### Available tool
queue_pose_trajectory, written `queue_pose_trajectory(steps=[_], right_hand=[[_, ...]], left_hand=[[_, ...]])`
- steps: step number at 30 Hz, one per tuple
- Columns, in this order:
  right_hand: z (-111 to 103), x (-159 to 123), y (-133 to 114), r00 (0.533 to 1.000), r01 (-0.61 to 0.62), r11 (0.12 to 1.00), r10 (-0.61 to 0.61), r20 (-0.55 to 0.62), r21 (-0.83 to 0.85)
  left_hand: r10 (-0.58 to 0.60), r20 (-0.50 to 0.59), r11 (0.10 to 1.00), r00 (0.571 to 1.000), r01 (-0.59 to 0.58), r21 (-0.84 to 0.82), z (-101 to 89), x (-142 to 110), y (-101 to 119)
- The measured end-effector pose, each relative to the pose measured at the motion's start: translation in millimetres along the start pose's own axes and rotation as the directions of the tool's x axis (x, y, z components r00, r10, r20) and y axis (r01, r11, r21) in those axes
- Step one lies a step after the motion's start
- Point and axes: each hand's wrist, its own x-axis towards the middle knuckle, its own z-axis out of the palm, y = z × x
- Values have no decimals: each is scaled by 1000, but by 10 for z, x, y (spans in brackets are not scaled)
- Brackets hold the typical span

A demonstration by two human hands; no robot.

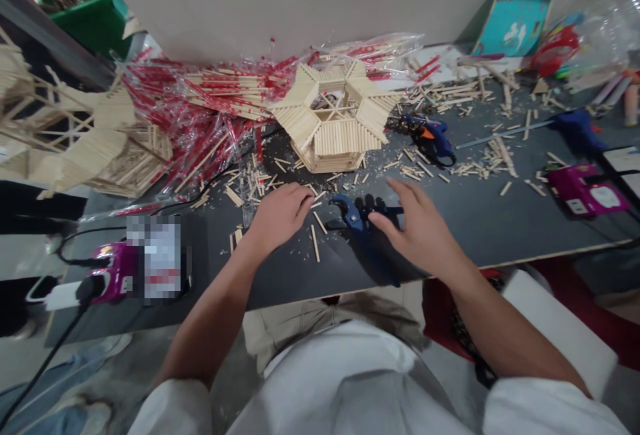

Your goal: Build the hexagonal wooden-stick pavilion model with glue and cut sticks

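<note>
probably stiff, the blue curved-jaw cutter [354,216] suits holding by its handles; right hand [417,231] released near it, left hand [280,218] curled, contents unclear.

Stick model [343,138] on the table [500,238], bagged sticks [220,91] behind it and to its left, glue gun [436,139] near its right side, cutter [354,216] before it, power socket [586,189] farther right.
</note>
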Motion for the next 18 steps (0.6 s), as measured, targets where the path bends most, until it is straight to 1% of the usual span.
queue_pose_trajectory(steps=[2,3,5,7,10,13,18], right_hand=[[-62,235,45,998,-36,988,44,-51,152],[-75,349,68,996,-54,968,69,-50,244],[-64,550,98,994,-86,902,105,-22,423],[-9,690,89,994,-94,840,105,9,535],[118,757,-13,998,-67,813,47,49,578],[241,716,-167,995,-42,813,-16,95,580],[367,718,-374,985,-36,822,-67,160,568]], left_hand=[[-5,-11,1000,1000,5,-7,10,3,9],[-7,-16,1000,1000,7,-12,14,4,12],[-10,-33,1000,999,9,-24,20,4,13],[-15,-65,999,998,13,-44,23,1,7],[-46,-138,997,989,37,-69,24,-4,-4],[-64,-194,996,979,50,-80,30,-4,-16],[-59,-259,996,964,40,-80,77,12,-66]])
